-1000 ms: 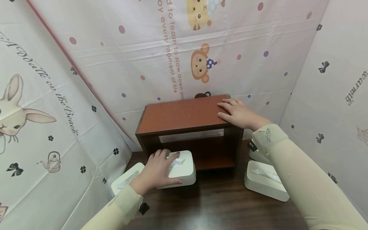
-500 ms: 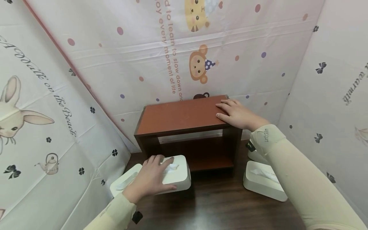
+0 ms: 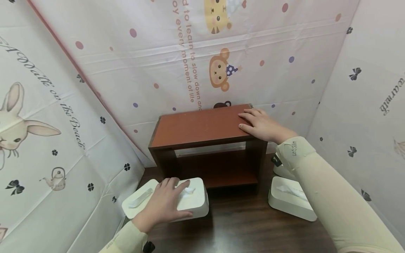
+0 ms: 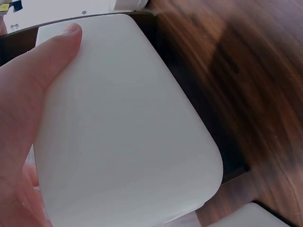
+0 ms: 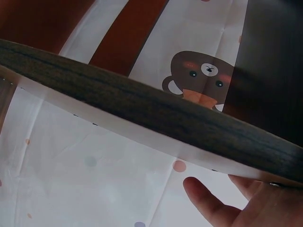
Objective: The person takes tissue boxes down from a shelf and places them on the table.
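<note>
In the head view my left hand (image 3: 162, 202) grips a white tissue box (image 3: 197, 193) from above, fingers spread across its top and thumb along the near side. A tuft of tissue shows at the box's slot. The box appears raised above the table, in front of the small wooden shelf (image 3: 202, 127). In the left wrist view the white wall of the held box (image 4: 125, 109) fills the middle, with my thumb (image 4: 66, 40) pressed on it. My right hand (image 3: 262, 125) rests on the right end of the shelf's top, fingers straight.
A second tissue box (image 3: 139, 202) stands at the left, partly behind my left hand. Another tissue box (image 3: 289, 207) stands at the right, with a further white box (image 3: 282, 171) behind it, half hidden by my sleeve. Printed cloth walls (image 3: 152, 70) enclose the dark wooden table (image 3: 240, 228).
My left hand has drawn the tissue box toward me and slightly left, away from the shelf front. My right hand has stayed on the shelf top.
</note>
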`<state>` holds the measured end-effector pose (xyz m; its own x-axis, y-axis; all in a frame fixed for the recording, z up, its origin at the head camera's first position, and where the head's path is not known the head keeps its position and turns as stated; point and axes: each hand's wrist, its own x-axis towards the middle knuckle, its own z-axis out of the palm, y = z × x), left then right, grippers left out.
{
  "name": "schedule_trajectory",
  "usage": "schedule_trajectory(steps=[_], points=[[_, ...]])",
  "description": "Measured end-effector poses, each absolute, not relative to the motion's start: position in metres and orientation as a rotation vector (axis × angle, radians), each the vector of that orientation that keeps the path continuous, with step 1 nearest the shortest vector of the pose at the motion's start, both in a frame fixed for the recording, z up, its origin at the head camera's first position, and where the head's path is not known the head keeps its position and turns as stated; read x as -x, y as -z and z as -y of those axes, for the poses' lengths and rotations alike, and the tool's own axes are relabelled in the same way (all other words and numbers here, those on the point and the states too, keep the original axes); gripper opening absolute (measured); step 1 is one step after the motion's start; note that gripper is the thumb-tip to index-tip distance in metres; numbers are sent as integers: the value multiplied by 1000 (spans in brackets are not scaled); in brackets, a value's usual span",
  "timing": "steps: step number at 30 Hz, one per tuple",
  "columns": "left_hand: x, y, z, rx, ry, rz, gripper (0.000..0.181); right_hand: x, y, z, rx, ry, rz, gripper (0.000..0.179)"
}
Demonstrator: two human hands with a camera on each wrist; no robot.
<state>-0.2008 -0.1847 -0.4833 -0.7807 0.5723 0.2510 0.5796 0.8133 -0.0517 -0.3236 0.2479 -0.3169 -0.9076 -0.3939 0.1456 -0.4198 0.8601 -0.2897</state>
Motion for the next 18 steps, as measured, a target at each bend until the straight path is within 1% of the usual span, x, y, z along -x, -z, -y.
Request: schedule_trajectory(steps=[18], points=[[186,509,208,814,108,2768,112,323,315,-248,-643,-474,2959,70]])
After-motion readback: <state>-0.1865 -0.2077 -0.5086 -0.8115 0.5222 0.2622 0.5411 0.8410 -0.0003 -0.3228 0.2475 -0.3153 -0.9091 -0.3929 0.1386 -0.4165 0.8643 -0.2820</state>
